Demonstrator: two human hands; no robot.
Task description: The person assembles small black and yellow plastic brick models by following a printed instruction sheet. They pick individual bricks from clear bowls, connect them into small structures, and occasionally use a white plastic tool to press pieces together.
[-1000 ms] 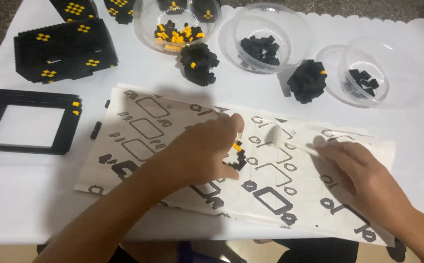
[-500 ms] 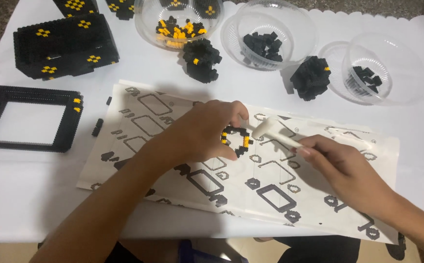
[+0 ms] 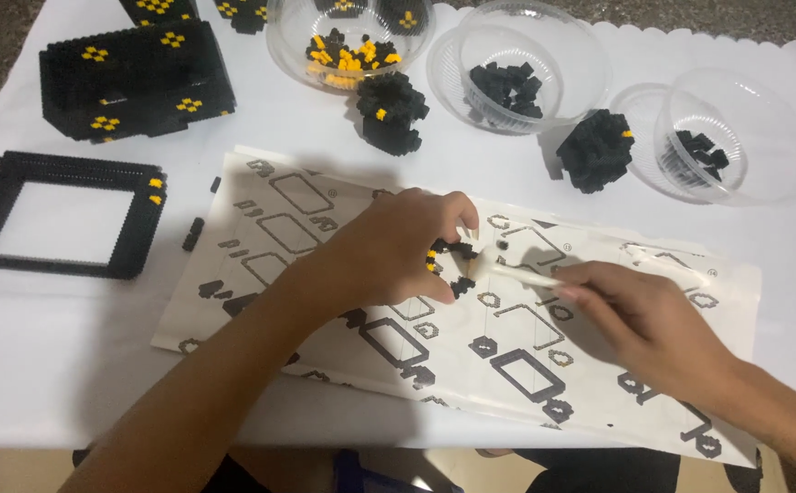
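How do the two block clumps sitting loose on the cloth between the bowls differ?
The left clump lies by the bowl of mixed bricks and shows one yellow stud at its left edge. The right clump lies between two bowls of black bricks, its yellow stud at top right. Both are mostly black and knobbly.

- Left hand (image 3: 398, 251) palm down, fingers curled in a pinch, forearm running back toward the body.
- Right hand (image 3: 649, 319) just beside it, fingers closed in a grip.

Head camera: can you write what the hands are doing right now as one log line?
left hand: pinches small black-and-yellow block ring | right hand: holds white tool, tip at ring | under: instruction sheet
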